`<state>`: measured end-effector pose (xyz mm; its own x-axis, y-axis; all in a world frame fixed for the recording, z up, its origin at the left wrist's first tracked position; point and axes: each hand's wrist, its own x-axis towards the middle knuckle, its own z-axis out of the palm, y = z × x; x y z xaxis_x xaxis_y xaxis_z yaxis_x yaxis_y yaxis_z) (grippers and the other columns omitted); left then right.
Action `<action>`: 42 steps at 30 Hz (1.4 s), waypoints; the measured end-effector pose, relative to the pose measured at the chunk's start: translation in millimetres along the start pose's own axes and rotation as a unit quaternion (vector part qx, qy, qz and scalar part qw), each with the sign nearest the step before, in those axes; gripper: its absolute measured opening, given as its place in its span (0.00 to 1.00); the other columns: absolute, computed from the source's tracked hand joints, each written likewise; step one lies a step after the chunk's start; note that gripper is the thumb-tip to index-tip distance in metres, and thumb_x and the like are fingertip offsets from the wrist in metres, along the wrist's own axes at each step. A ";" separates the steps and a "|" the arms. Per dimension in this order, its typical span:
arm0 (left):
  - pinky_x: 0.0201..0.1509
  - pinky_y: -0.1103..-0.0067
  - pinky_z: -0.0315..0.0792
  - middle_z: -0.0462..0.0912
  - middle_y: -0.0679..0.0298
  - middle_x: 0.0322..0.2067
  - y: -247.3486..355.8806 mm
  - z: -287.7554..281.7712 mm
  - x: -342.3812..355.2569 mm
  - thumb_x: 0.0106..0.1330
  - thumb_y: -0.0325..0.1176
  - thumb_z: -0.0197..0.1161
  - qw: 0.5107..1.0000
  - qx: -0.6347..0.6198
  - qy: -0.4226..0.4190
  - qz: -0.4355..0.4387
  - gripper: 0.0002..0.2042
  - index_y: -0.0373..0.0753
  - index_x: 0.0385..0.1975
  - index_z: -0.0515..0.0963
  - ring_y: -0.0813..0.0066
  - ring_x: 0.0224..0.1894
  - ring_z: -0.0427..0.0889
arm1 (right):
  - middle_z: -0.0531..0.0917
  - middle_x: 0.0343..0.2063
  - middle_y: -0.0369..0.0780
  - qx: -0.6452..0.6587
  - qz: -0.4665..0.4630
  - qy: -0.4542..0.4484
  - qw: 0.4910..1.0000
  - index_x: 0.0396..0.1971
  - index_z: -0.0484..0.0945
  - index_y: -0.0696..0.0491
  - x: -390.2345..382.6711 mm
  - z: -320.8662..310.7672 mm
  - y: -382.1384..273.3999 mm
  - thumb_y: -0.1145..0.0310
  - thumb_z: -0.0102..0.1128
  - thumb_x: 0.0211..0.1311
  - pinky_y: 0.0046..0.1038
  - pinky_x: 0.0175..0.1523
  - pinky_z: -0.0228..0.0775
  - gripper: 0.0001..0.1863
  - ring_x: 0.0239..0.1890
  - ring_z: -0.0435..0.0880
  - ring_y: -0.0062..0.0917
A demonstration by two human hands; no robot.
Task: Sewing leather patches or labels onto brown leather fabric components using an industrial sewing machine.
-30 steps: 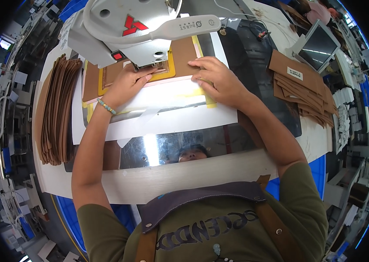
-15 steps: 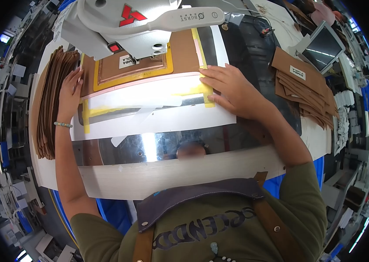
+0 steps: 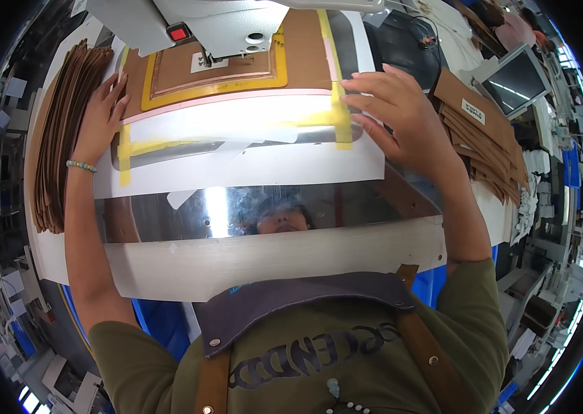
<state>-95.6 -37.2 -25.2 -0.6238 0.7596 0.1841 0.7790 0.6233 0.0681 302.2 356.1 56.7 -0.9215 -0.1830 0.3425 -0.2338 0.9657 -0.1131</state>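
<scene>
A brown sheet (image 3: 305,58) lies under the head of a white sewing machine (image 3: 222,21). Over it sits a yellow rectangular frame (image 3: 283,62) around a pale label (image 3: 207,63). At the sheet's left edge rests my left hand (image 3: 102,114), fingers apart, beside a tall row of brown pieces (image 3: 64,138). My right hand (image 3: 398,114) is spread just right of the yellow tape (image 3: 341,121) on the sheet's right side, holding nothing. Whether its fingertips touch the white board (image 3: 264,165) beneath is hard to tell.
A fanned stack of brown panels (image 3: 481,138) lies at the right, below a small monitor (image 3: 516,76). Along the near side run a shiny metal plate (image 3: 353,207) and the pale table edge (image 3: 278,259). A black panel (image 3: 402,52) stands behind my right hand.
My right hand has shifted right, its fingers coming off the yellow tape. My left hand stays at the sheet's left edge. The whole view has tilted, so the machine appears higher.
</scene>
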 end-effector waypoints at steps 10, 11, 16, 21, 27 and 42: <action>0.79 0.63 0.64 0.72 0.57 0.75 82.0 13.5 23.3 0.82 0.38 0.55 0.988 -0.023 0.061 0.143 0.22 0.37 0.71 0.76 0.52 0.74 0.72 | 0.85 0.43 0.35 0.143 -0.137 -0.002 0.980 0.46 0.86 0.51 48.1 68.4 -60.4 0.65 0.76 0.61 0.36 0.58 0.69 0.15 0.53 0.80 0.30; 0.76 0.62 0.68 0.75 0.55 0.72 91.6 14.5 25.3 0.80 0.35 0.59 0.982 -0.042 0.089 0.159 0.19 0.36 0.66 0.81 0.51 0.72 0.74 | 0.83 0.41 0.35 0.148 -0.120 -0.028 0.981 0.44 0.85 0.51 45.7 71.0 -59.9 0.64 0.76 0.61 0.35 0.55 0.68 0.13 0.51 0.80 0.30; 0.67 0.63 0.76 0.83 0.58 0.62 135.6 15.2 41.0 0.76 0.35 0.65 0.974 -0.071 0.141 0.165 0.15 0.40 0.58 0.87 0.51 0.65 0.79 | 0.80 0.41 0.36 0.134 -0.094 -0.107 0.981 0.41 0.83 0.50 30.6 65.4 -35.8 0.62 0.76 0.61 0.35 0.50 0.66 0.14 0.48 0.78 0.32; 0.51 0.60 0.78 0.88 0.54 0.45 170.1 28.0 45.6 0.70 0.32 0.66 0.981 -0.136 0.127 0.045 0.09 0.30 0.35 0.84 0.49 0.49 0.86 | 0.80 0.38 0.35 0.147 -0.070 -0.098 0.982 0.36 0.81 0.50 14.5 50.2 -31.3 0.62 0.75 0.62 0.35 0.50 0.66 0.11 0.47 0.78 0.31; 0.55 0.66 0.82 0.91 0.47 0.45 121.6 -3.8 48.8 0.70 0.27 0.59 0.980 -0.187 0.064 -0.004 0.15 0.32 0.52 0.88 0.48 0.48 0.91 | 0.78 0.38 0.37 0.218 -0.064 -0.147 0.963 0.36 0.80 0.49 11.1 47.5 -29.1 0.61 0.72 0.66 0.36 0.53 0.64 0.11 0.47 0.77 0.34; 0.57 0.74 0.86 0.90 0.53 0.51 8.6 -201.4 -370.6 0.77 0.24 0.62 0.702 -0.358 0.561 -0.252 0.12 0.22 0.52 0.85 0.68 0.50 0.89 | 0.78 0.38 0.44 0.231 -0.026 -0.143 0.962 0.36 0.78 0.57 17.7 38.4 -61.1 0.75 0.72 0.57 0.37 0.53 0.67 0.10 0.46 0.76 0.42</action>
<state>155.0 -350.8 104.7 -0.7027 -0.3997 0.5886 0.5591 0.2013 0.8043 288.3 286.8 33.9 -0.9374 -0.3349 0.0955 -0.3329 0.7814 -0.5278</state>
